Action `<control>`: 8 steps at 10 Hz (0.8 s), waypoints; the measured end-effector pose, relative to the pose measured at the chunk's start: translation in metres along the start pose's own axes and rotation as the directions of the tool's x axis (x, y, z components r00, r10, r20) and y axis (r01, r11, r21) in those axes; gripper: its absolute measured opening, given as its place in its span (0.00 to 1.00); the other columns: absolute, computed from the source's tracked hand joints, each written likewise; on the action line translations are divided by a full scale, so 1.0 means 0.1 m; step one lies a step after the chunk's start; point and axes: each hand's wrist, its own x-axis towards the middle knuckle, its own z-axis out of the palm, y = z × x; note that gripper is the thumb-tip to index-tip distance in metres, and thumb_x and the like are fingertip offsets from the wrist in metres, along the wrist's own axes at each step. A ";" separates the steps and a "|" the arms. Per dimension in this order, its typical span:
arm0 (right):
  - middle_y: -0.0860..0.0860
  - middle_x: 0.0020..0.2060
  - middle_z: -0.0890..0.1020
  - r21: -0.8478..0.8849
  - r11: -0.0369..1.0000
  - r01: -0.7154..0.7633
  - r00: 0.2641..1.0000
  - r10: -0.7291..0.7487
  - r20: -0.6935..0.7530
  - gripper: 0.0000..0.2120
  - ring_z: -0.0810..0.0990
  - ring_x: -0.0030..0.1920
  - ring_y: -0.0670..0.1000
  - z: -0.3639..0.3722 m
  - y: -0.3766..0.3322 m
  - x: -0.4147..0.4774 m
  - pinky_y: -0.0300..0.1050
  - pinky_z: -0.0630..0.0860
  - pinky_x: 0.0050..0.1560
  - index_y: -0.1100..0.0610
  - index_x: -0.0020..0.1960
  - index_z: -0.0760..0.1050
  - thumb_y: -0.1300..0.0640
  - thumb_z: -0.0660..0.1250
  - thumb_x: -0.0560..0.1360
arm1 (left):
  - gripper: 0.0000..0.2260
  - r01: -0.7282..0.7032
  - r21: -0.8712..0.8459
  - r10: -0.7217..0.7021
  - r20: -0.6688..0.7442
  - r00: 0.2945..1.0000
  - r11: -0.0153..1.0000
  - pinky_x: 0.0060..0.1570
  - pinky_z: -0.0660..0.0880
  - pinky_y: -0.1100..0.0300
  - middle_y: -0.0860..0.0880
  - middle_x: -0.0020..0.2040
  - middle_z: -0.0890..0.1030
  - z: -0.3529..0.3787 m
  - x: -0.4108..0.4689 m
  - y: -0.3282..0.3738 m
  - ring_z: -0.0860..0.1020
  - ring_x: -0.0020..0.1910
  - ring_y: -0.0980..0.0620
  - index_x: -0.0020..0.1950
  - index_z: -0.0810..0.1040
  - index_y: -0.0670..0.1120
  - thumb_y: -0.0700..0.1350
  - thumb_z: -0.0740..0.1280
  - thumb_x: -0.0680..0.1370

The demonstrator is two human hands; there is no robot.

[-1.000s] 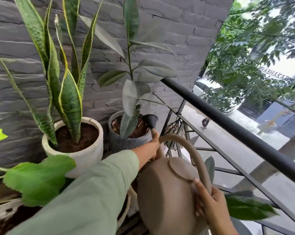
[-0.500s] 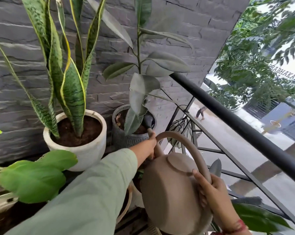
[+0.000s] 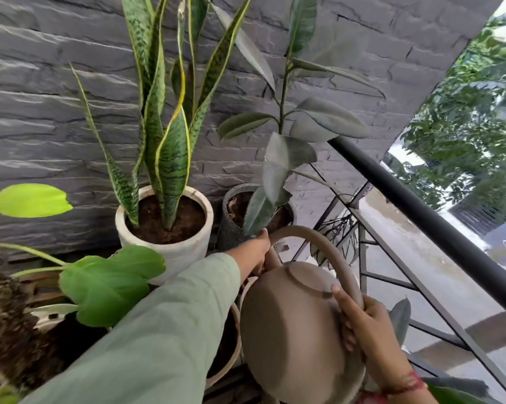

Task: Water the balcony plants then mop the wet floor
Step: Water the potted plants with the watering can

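A taupe watering can (image 3: 292, 330) is tilted forward, its spout reaching toward a dark speckled pot (image 3: 231, 228) that holds a rubber plant (image 3: 278, 170). My left hand (image 3: 256, 253) grips the spout near its base, just in front of that pot. My right hand (image 3: 365, 330) grips the arched handle at the rear of the can. The spout's tip is hidden behind my left hand and a hanging leaf. Left of the dark pot stands a white pot (image 3: 173, 252) with a tall snake plant (image 3: 164, 118).
A grey stone-brick wall (image 3: 42, 97) runs behind the pots. A black metal railing (image 3: 414, 211) slants along the right, with the street far below. Broad green leaves (image 3: 106, 284) and a further pot rim (image 3: 231, 354) crowd the lower left.
The view has swung to the right and down, so the plants sit further right and lower. Both hands keep their hold on the can, which stays tilted at the dark pot.
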 end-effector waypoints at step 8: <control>0.50 0.19 0.63 -0.099 0.994 -0.046 0.999 0.047 0.011 0.17 0.60 0.17 0.48 -0.31 -0.25 0.05 0.35 0.61 0.18 0.59 0.33 0.65 0.53 0.66 0.75 | 0.42 -0.288 0.922 0.023 0.304 0.952 -0.257 0.70 0.63 0.47 0.40 0.71 0.70 -0.16 -0.50 -0.13 0.68 0.70 0.41 0.71 0.67 0.40 0.70 0.38 0.76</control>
